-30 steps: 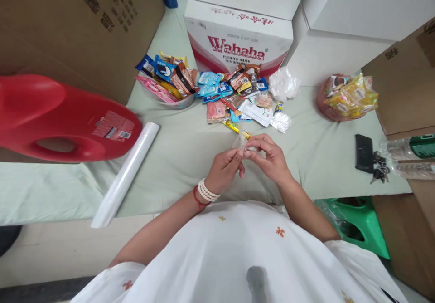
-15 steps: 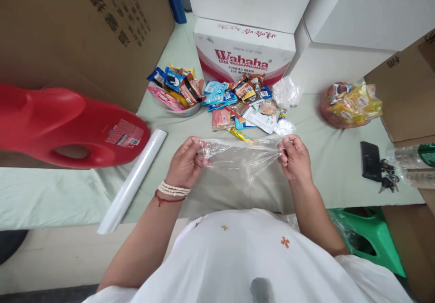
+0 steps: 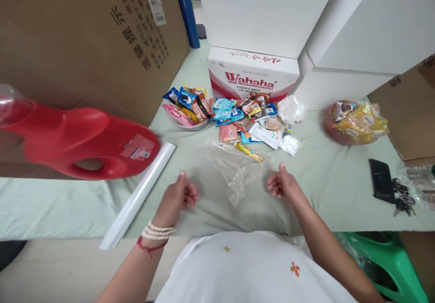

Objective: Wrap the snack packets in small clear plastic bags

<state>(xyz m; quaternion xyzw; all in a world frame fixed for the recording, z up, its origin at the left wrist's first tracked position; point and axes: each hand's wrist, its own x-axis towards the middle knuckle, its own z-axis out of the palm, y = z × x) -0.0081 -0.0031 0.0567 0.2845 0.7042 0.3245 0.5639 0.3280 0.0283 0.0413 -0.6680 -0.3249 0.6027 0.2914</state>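
Just in front of the Wahaha purified-water carton (image 3: 251, 77) lie heaped packaged snacks (image 3: 227, 112); farther out, a rumpled clear plastic bag (image 3: 234, 180). Out past the carton's left end is the left hand (image 3: 177, 196), before its right end the right hand (image 3: 284, 185), both loosely curled, pinching nothing.

The desk (image 3: 340, 180) was softly lit; the clear bag (image 3: 234, 176) was flecked with glints; small print (image 3: 255, 73) was blurred.

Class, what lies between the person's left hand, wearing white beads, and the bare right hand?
The head view shows a clear, crumpled plastic bag between the left hand and the right hand.
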